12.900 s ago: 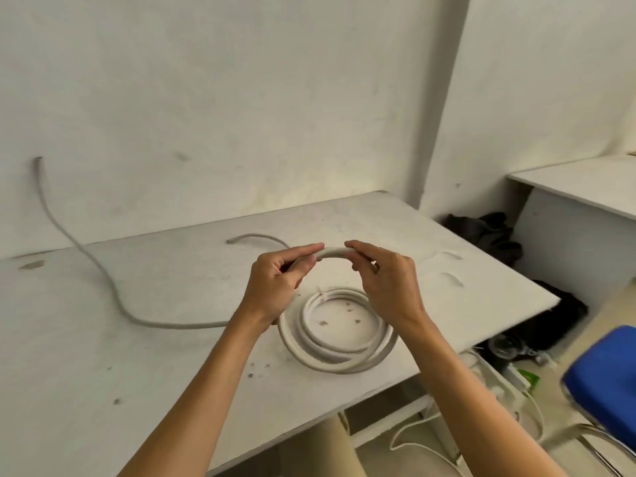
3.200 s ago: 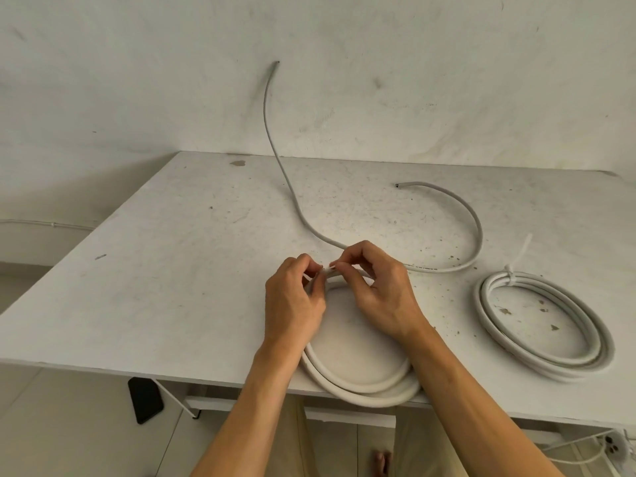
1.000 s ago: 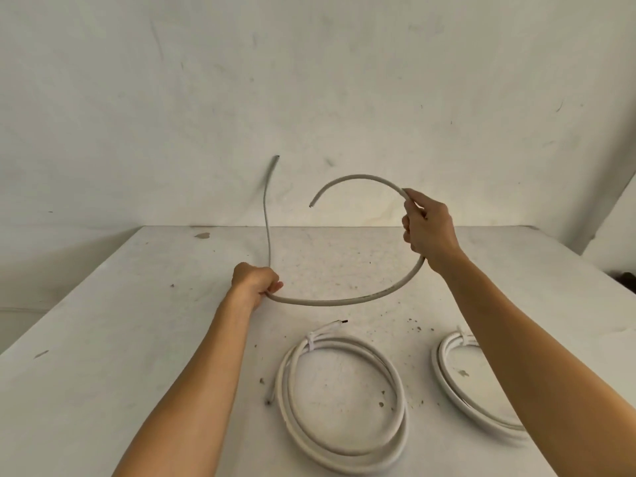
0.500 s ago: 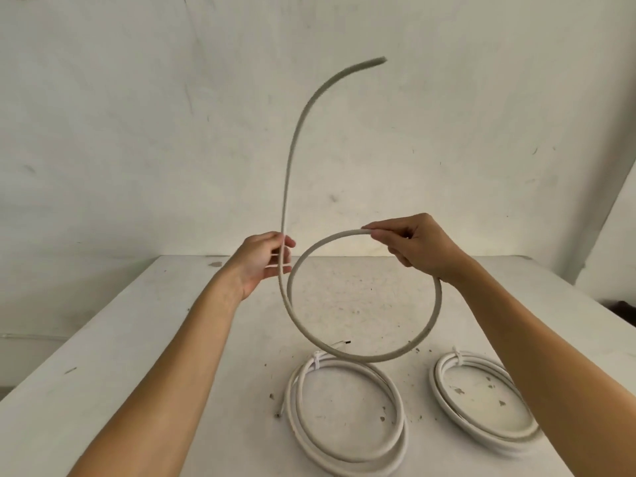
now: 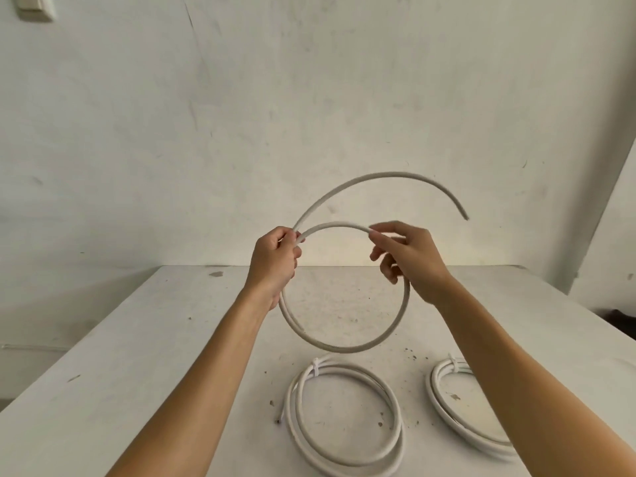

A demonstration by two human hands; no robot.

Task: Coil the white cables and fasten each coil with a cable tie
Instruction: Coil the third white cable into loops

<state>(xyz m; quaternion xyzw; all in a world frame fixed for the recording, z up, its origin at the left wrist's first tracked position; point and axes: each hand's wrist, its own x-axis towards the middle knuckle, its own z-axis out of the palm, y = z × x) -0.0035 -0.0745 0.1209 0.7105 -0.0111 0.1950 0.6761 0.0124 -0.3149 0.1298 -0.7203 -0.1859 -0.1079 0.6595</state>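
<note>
A thin white cable [image 5: 358,347] is held up in the air above the table, bent into one full loop. My left hand [image 5: 275,261] grips it where the loop crosses itself at the upper left. My right hand [image 5: 407,256] pinches the top of the loop at the upper right. The cable's free tail [image 5: 395,175] arcs up and over to the right, ending in the air. On the table below lie two finished coils, one in the middle [image 5: 344,421] and one at the right [image 5: 444,407], each with a white cable tie [image 5: 315,368] around it.
The white table [image 5: 137,373] is speckled with dirt. A pale wall stands close behind it, with a switch plate [image 5: 36,6] at the top left. Dark items [image 5: 619,320] lie on the floor past the table's right edge.
The cable's tail has swung from pointing straight up to arcing over to the right. My left hand has closed on the loop's crossing, and the loop sits higher and tighter.
</note>
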